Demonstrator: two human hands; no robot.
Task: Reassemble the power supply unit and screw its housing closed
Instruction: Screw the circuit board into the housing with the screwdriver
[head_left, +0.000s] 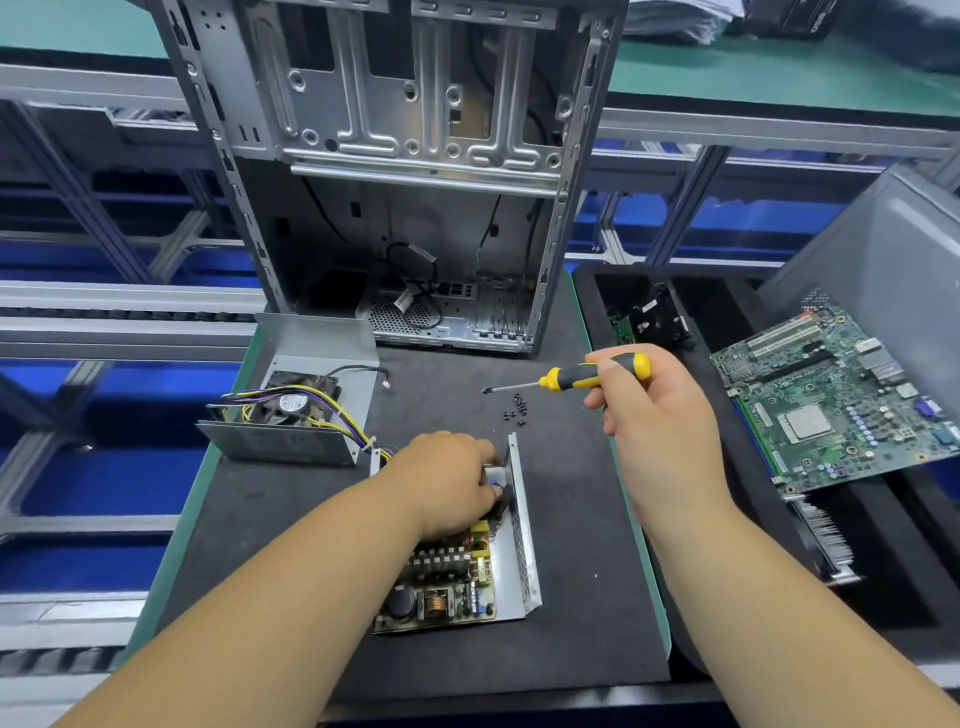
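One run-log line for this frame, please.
left hand: on PSU circuit board | right hand: holds screwdriver raised | screws: loose | housing cover: off

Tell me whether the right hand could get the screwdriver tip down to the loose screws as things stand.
Probably yes. The right hand holds the screwdriver above the mat, its tip near the loose screws, with nothing lying between them. The left hand is lower down, on the circuit board tray.

computer case (405, 171): upright, open, on the black mat (571, 519)
motherboard (841, 400): right of case, tilted
grey bin (893, 249): behind motherboard
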